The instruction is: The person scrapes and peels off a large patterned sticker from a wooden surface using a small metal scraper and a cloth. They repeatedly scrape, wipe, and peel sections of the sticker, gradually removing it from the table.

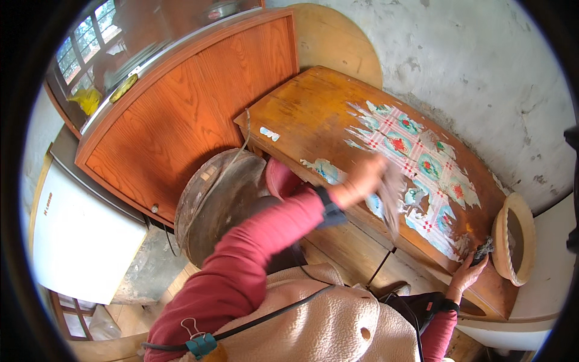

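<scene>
My left hand (362, 181) reaches over the wooden cabinet top (307, 106) and grips a grey-brown cloth (392, 194). The cloth hangs down past the front edge and is blurred. Torn remains of a patterned plastic table covering (416, 156), with red flowers and blue patches, cling to the wood beside that hand. At the cabinet's right end, my right hand (468, 273) holds a small dark object (481, 251) topped with grey, fuzzy material; its exact kind is unclear. It is close to a cream basin (500, 244) with a scalloped rim.
A glossy orange wood-grain cabinet (190, 104) adjoins on the left. Against it leans a large round wooden vessel (212, 217), with a pink bucket (278, 176) alongside. A round wooden board (337, 40) stands by the grey wall (475, 54). A white panel (86, 226) is at far left.
</scene>
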Motion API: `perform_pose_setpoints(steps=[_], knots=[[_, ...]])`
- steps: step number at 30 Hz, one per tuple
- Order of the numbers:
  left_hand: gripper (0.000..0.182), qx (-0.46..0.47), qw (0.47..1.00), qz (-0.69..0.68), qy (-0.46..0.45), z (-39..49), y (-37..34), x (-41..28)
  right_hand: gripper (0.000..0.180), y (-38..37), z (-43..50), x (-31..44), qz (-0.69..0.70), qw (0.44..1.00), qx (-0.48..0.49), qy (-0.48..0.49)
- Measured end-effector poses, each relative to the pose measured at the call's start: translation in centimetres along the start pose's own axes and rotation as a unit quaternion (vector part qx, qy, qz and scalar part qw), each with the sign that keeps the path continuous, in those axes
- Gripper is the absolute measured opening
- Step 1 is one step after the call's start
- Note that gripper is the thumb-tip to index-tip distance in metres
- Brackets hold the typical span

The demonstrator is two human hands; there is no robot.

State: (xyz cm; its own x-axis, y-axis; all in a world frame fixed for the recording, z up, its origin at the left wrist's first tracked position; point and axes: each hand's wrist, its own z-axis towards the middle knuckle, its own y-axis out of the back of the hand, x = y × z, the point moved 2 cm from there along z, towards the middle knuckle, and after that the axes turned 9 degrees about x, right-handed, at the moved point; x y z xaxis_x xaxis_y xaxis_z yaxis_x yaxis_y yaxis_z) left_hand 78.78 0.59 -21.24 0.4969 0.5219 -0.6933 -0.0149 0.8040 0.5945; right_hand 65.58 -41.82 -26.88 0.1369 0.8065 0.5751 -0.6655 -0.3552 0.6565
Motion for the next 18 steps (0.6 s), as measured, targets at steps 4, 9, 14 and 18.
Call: perform_pose_setpoints(steps=[4, 9, 14, 18], knots=[[0.016, -0.146, 0.979, 0.133, 0.042, -0.1, 14.6, 8.0, 0.054, -0.1, 0.0, 0.2, -0.033, 0.999, -0.001, 0.003], [0.052, -0.006, 0.946, 0.276, 0.168, -0.9, 16.8, 14.6, 0.054, 0.2, -0.1, 0.7, -0.038, 0.999, 0.0, 0.018], [0.047, 0.028, 0.885, 0.368, 0.283, -0.6, 13.1, 15.1, 0.054, 0.3, -0.2, 0.9, -0.045, 0.999, 0.005, 0.02], [0.035, -0.009, 0.909, 0.341, 0.239, -1.9, 12.7, 14.3, 0.054, 0.1, -0.1, 0.9, -0.045, 0.999, -0.002, -0.007]])
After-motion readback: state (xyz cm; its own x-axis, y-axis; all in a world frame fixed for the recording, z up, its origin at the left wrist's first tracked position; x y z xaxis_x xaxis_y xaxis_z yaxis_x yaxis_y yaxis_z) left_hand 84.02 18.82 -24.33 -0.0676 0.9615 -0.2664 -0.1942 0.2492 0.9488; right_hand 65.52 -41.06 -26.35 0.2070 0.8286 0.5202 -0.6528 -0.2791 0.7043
